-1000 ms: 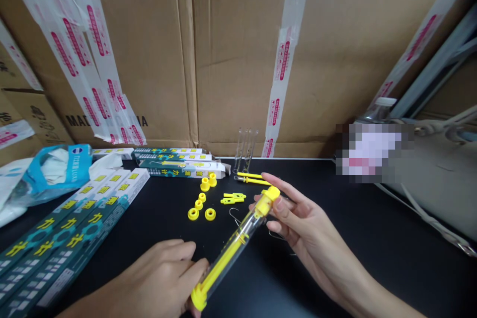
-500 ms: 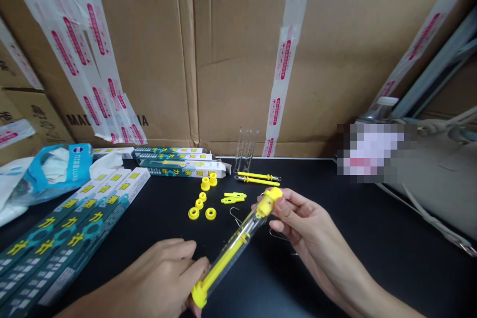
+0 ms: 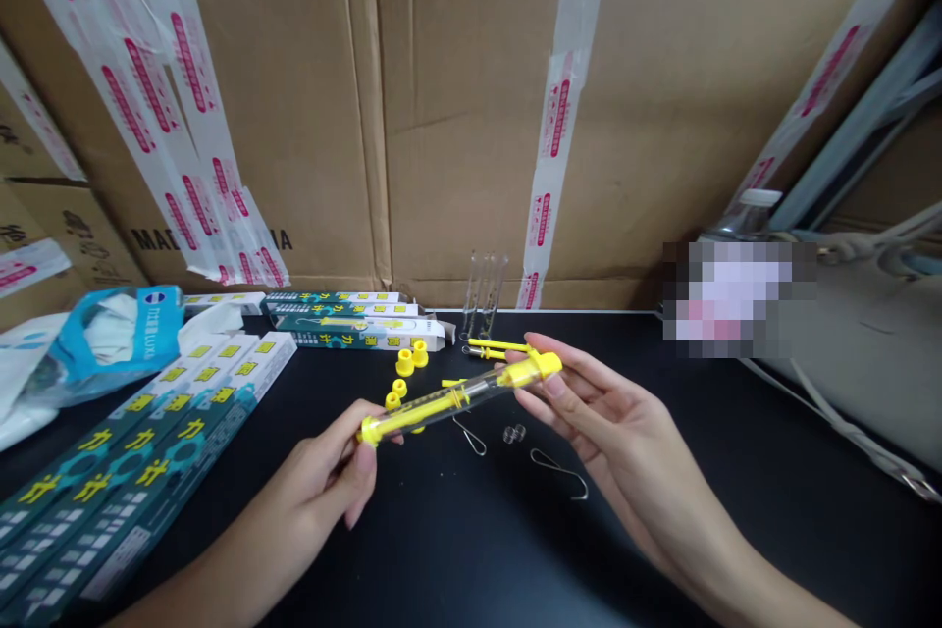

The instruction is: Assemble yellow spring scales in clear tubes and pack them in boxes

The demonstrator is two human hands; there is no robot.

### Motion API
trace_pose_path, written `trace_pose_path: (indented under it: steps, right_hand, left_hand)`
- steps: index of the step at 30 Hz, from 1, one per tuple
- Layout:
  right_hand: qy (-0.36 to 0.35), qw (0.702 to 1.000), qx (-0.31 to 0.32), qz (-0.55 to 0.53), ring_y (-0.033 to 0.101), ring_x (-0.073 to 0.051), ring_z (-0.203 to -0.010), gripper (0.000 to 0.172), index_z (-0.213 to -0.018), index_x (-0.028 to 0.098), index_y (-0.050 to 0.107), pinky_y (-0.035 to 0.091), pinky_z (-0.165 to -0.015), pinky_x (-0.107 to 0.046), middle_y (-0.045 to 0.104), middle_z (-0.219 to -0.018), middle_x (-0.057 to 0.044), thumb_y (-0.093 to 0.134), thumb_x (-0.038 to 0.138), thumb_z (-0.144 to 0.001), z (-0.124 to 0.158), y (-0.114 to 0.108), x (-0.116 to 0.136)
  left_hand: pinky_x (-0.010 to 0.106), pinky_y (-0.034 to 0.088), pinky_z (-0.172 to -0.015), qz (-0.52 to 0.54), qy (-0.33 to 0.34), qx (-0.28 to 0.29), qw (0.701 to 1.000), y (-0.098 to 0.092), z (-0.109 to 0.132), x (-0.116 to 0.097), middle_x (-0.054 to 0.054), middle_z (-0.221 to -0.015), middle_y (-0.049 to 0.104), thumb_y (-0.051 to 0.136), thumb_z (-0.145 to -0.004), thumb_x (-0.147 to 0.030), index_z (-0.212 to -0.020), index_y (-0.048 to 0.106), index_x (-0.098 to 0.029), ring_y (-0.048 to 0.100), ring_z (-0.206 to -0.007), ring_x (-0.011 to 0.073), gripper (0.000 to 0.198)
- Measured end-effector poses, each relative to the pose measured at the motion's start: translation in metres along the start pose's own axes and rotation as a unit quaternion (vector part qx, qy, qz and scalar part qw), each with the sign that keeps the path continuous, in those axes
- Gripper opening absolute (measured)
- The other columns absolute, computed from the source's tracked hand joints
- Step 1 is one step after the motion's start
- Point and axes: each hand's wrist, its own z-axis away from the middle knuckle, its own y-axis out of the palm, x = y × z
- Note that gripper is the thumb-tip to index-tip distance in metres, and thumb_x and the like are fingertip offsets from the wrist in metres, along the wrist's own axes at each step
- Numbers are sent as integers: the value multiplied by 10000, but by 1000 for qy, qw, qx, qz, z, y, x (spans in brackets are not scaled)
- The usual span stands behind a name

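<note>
A clear plastic tube holding a slim yellow rod lies roughly level above the black tabletop, spanning the gap between both hands. The left hand grasps the lower end, its fingers clenched around the yellow end cap. The right hand pinches the upper yellow end cap between thumb and fingertips; neither hand is released. Holding only the ends keeps the clear wall unobstructed, and an even pinch should keep the tube steady.

Just beyond the left fingers sit 4 yellow plastic bushings in plain view, with another yellow piece partly hidden beneath the tube. Ahead of the right fingertips lie 2 yellow hooked rods, and 3 clear glass tubes stand behind them. Below the right fingers rest 2 bent silver wire hooks and a small clear coil. Left of the left fingers lie 3 long teal-and-white cardboard boxes, with a blue-and-white plastic bag farther out. Several more boxes are stacked ahead of the fingers, against a taped brown cardboard wall.
</note>
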Motion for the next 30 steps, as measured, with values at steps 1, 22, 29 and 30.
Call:
trace_pose_path:
  steps: [1, 22, 29, 30]
  right_hand:
    - [-3, 1000, 4, 6, 718, -173, -1047, 304, -1154, 219, 738, 595, -915, -221, 783, -1082, -57, 780, 263, -856, 0, 0, 0]
    - [37, 999, -13, 16, 744, -164, -909, 284, -1021, 218, 793, 623, -845, -229, 799, -964, -47, 861, 308, -760, 1, 1, -1]
    - [48, 998, -20, 28, 746, -178, -903, 315, -1027, 218, 796, 624, -858, -258, 798, -961, -54, 870, 334, -744, 0, 0, -1]
    - [48, 998, -18, 29, 747, -175, -900, 313, -1026, 222, 796, 623, -857, -255, 798, -958, -51, 871, 333, -743, 0, 0, -1]
  left_hand:
    - [274, 296, -579, 27, 5, -8, 1000, -1, -2, 1, -86, -569, 438, 370, -1008, -572, -1080, 530, -221, 375, -553, 145, 392]
    - [246, 175, -438, 58, -49, -46, 996, -3, -4, -7, -55, -641, 439, 514, -943, -545, -1041, 649, -202, 267, -518, 112, 382]
    - [235, 201, -440, 41, -43, -57, 997, -3, -2, -9, -53, -638, 450, 502, -952, -536, -1000, 649, -216, 296, -525, 117, 355]
    - [234, 198, -439, 42, -44, -56, 997, -3, -2, -9, -54, -639, 450, 504, -951, -535, -996, 649, -216, 290, -522, 115, 353]
